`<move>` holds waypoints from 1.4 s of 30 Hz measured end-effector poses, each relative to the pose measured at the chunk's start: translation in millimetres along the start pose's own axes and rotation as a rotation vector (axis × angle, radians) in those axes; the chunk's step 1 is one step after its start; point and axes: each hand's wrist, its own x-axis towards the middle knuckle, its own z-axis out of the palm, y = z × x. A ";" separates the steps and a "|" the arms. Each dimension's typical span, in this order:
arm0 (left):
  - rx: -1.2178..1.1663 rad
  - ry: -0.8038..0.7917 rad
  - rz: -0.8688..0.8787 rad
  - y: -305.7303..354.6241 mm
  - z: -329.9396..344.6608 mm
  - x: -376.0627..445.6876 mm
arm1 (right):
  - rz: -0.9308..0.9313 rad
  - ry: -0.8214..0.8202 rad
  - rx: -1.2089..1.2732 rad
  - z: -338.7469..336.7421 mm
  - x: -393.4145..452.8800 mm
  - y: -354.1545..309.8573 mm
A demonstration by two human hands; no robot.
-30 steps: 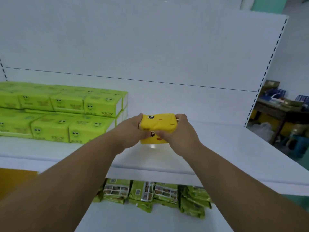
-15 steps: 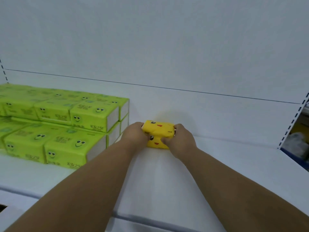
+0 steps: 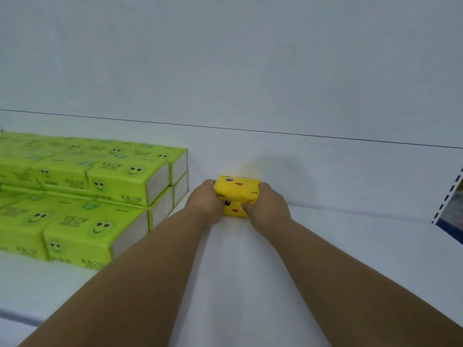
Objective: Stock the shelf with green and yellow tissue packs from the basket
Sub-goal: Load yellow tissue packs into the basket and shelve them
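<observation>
Fingers (image 3: 246, 206) curled round both ends of the yellow tissue pack (image 3: 236, 194), left hand (image 3: 204, 200) on its left end, right hand (image 3: 269, 205) on its right, thumb tip pressed into the front face. Pack held at the back of the shelf (image 3: 338, 246), at or against the white back panel (image 3: 250, 71); whether fully set down on the shelf, hard to tell. Just to the left, apart by a narrow gap, two layers of green tissue packs (image 3: 82, 196), stacked in rows toward the shelf's front edge. Basket out of view. Probably the first yellow one placed, so much of the stocking left. Risks from here, as a guess: soft wrapper already dented under the thumb, so too firm a squeeze could crease it; released askew, the pack could sit crooked and throw off the row to follow; left wrist close to the corner of the green stack, so a careless pull back could nudge the end packs out of line.
</observation>
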 end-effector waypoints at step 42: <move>0.270 0.168 0.549 -181.0 -92.2 -424.6 | -0.300 0.379 -0.212 82.5 -462.3 -140.0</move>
